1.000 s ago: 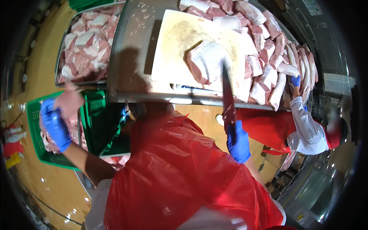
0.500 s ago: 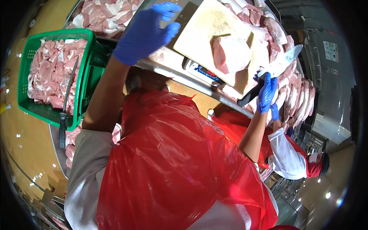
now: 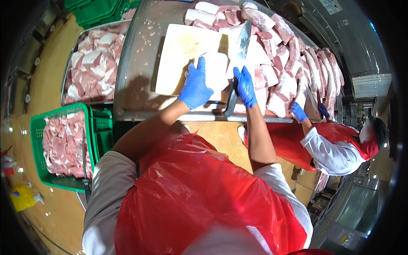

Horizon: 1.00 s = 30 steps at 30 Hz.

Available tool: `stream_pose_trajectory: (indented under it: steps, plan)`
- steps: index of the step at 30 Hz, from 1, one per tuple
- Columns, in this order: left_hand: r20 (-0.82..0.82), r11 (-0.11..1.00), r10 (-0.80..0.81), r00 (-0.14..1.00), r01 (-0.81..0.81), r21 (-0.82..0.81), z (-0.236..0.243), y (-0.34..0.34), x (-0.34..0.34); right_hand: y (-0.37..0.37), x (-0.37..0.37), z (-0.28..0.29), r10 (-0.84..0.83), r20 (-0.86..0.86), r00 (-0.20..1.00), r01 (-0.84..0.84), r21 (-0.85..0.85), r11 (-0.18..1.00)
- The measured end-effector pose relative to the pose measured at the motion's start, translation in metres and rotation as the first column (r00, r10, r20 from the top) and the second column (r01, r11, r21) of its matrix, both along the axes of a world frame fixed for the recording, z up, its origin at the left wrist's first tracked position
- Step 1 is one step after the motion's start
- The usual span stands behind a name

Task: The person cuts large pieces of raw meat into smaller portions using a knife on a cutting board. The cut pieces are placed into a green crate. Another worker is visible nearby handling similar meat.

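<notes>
My right hand (image 3: 245, 88) is closed round the black handle of a wide-bladed knife (image 3: 243, 41), whose blade points away over the right edge of the white cutting board (image 3: 174, 53). A thick pale piece of raw meat (image 3: 216, 68) lies on that board, overexposed in the light. Against the meat's left near side rests my left hand (image 3: 195, 87), fingers stretched and thumb apart. Both hands wear blue gloves. Just right of the board, long slabs of raw meat (image 3: 287, 87) cover the metal table (image 3: 140, 68).
A co-worker's gloved hand (image 3: 299, 111) touches slabs at the right. Left of the table stand a metal bin of meat chunks (image 3: 95, 59) and a green basket (image 3: 38, 153) of smaller pieces. A sharpening steel (image 3: 84, 148) leans on the basket. Green crates (image 3: 95, 12) stand far left.
My left hand has come from the air left of the board onto the meat. The knife's blade has swung from pointing right to pointing away. The view has shifted.
</notes>
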State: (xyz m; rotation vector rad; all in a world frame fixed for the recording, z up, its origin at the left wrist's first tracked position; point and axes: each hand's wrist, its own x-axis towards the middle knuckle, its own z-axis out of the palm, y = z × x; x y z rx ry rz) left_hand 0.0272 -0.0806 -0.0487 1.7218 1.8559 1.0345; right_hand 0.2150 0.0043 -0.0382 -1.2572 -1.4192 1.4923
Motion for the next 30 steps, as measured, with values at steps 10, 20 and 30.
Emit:
stream_pose_trajectory:
  steps: [10, 20, 30]
  plan:
    - [0.49, 0.976, -0.059, 0.87, 0.155, -0.156, -0.006, 0.074, -0.149, -0.104, 0.064, -0.017, -0.108, -0.23, 0.967, 0.116, 0.025, 0.993]
    - [0.598, 0.966, -0.257, 0.759, 0.217, 0.139, -0.051, 0.072, -0.105, -0.053, 0.003, -0.017, -0.059, -0.025, 0.998, 0.062, 0.168, 0.984]
    - [0.444, 0.994, 0.021, 0.896, -0.067, 0.088, -0.016, 0.008, -0.033, 0.037, 0.04, -0.048, 0.013, -0.046, 0.999, -0.007, 0.114, 0.993]
